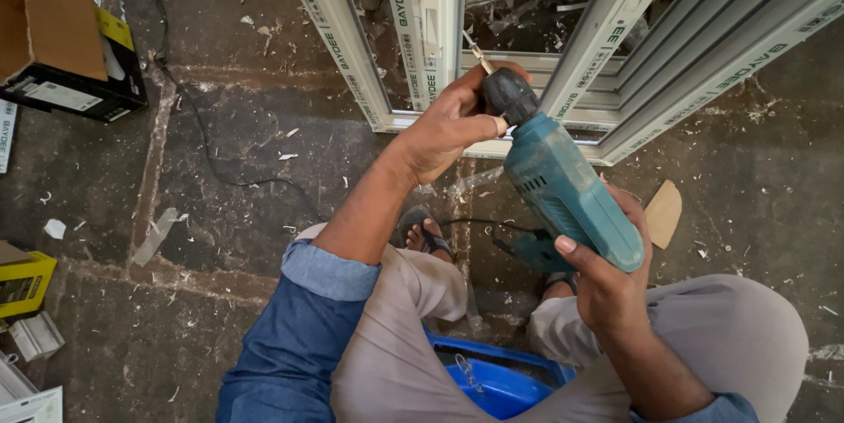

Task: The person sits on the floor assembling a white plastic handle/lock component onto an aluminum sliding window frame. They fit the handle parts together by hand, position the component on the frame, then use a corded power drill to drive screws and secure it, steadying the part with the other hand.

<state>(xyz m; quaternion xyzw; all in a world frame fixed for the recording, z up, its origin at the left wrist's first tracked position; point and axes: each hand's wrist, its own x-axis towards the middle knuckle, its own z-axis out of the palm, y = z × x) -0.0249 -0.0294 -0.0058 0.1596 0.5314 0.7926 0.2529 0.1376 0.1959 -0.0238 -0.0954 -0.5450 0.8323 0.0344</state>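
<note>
Teal plastic drill [567,190] sits gripped in the right hand [607,287] near the knees, while the left hand [448,128] pinches the black chuck [507,95]. Beyond, its bit [479,55] nears the white window frame [422,27] on the floor. A trigger squeeze now could twist the fingers; an angled bit may skid across the frame.

Window frame [607,62] and cardboard box [61,45] cut off by edges

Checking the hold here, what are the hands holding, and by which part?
A teal plastic power drill: the right hand takes its rear handle, the left hand wraps its black chuck at the front.
</note>
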